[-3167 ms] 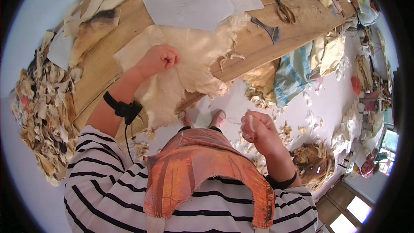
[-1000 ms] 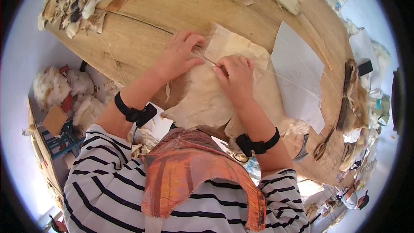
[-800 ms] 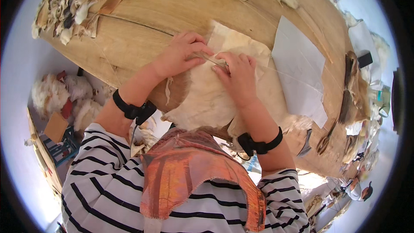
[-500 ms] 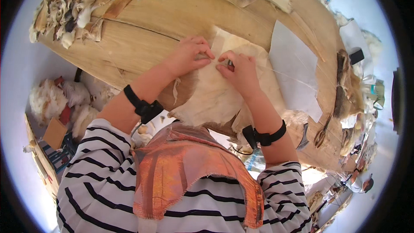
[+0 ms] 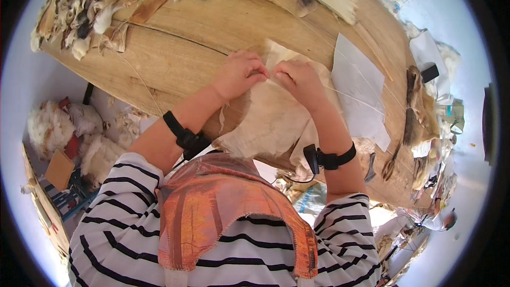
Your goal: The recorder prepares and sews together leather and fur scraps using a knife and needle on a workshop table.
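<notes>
L hand (image 5: 240, 76): yours, pinched narrow; can't tell on what.
R hand (image 5: 301, 83): ditto, nr L.
Pale hide (image 5: 276, 114): under both, on wood table (image 5: 170, 74).
Dark strip: spanned your fingertips earlier, now unseen; prob. finer handwork.

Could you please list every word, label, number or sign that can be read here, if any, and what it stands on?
None can be read.
White sheet: no legible writing.
Greenish item at the far right: too small and blurred to tell.

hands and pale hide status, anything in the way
Left hand, right hand: fingertips pinched, contents unclear. Pale hide beneath, on wooden table. White sheet right of hide, clear of hands.
</notes>
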A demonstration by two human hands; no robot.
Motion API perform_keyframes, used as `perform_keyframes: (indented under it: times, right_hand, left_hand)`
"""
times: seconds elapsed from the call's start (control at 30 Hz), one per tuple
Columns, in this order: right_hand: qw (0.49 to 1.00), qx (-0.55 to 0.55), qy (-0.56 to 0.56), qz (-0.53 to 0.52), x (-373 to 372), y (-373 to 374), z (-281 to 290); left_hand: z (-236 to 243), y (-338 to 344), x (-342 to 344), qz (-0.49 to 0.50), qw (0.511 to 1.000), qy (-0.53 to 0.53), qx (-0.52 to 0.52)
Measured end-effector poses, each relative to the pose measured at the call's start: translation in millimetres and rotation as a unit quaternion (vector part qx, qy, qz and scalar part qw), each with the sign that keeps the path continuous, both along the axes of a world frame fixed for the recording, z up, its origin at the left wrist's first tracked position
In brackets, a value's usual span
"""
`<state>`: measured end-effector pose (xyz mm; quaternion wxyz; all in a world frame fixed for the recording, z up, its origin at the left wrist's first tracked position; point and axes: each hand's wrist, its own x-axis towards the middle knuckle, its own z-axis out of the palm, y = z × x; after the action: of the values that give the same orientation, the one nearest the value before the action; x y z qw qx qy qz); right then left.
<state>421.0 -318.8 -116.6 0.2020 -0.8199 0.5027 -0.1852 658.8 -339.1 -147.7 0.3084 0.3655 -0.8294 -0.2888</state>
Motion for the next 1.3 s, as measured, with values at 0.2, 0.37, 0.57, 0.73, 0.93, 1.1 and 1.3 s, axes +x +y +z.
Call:
perform_keyframes:
  times: [0.2, 0.37, 0.57, 0.73, 0.93, 1.1, 1.3]
  right_hand:
    - [0.995, -0.084, 0.028, 0.045, 10.8, 0.5, 7.1]
    - [0.992, -0.1, 0.034, 0.068, 13.3, -2.3, -0.4]
    - [0.987, -0.094, -0.05, 0.124, 18.1, -3.4, -21.1]
    - [0.968, -0.22, 0.083, 0.086, 26.4, 15.1, -17.2]
    - [0.945, -0.321, 0.048, 0.047, 39.9, 35.1, 18.4]
    - [0.94, -0.055, -0.275, -0.195, 45.9, 53.9, 38.9]
    - [0.981, -0.178, 0.049, -0.055, 31.7, 41.3, 3.6]
  left_hand:
    - [7.4, 2.8, -1.7, 0.004, 1.0, -0.021, -0.002]
    - [1.4, -3.4, -5.3, -0.023, 0.999, -0.006, -0.023]
    - [-6.6, -4.0, -5.6, 0.016, 0.999, -0.017, 0.03]
    - [-8.8, -6.2, -6.6, 0.008, 1.0, 0.002, -0.014]
    - [-15.1, -10.9, -7.3, 0.007, 1.0, -0.002, 0.009]
    - [-6.2, -7.9, -4.8, -0.003, 1.0, -0.018, 0.008]
    - [-8.9, -9.1, -5.4, 0.009, 0.998, -0.054, -0.001]
